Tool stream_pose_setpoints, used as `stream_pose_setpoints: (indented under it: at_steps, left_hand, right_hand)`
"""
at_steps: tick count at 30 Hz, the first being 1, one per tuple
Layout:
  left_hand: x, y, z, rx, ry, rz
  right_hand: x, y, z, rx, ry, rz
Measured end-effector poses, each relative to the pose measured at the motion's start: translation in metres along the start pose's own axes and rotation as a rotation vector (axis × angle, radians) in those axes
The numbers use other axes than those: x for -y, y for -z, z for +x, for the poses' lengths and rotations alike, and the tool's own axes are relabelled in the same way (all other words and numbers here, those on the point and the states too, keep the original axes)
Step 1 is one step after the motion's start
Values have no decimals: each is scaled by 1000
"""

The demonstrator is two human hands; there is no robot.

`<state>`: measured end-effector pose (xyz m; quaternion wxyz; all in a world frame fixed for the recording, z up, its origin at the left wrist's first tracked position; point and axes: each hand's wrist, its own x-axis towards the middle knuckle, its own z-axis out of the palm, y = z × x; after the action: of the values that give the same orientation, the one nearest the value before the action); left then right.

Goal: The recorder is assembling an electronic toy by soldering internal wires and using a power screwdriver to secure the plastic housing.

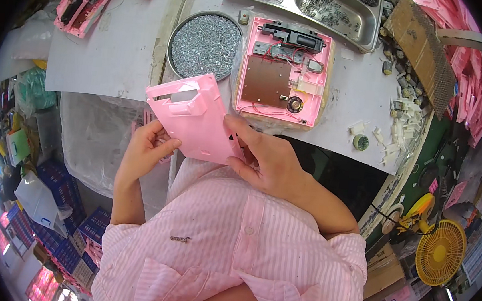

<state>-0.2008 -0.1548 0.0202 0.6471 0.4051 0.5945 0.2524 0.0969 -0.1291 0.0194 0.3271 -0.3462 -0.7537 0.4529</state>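
1. Judged from the hold, steadying the pink panel [200, 121] well calls for light, even pressure at both edges, so the thin-looking plastic doesn't flex.
2. Fingertips are best kept out of its slot; the panel would best stay clear of the round dish of screws [171, 47] at its twelve o'clock.
3. The panel is tilted, its slotted end pointing to eleven o'clock; its long axis runs from there to five.
4. It sits in front of the person's chest, at eight o'clock from the open pink case [313, 108].
5. The left hand [152, 148] pinches its eight-o'clock edge; the right hand [266, 155] grasps its four-o'clock edge.
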Motion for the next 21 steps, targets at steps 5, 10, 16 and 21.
stream_pose_setpoints:
  at_steps: [5,10,16,21]
  left_hand:
    - [2,2,1,31,17,-24]
    - [2,7,4,53,37,27]
    - [6,10,5,67,35,72]
    - [3,8,5,90,46,33]
  right_hand:
    - [0,2,3,19,48,2]
    - [-4,0,1,8,67,-11]
    - [-4,1,1,-2,75,8]
    - [-5,3,0,9,62,9]
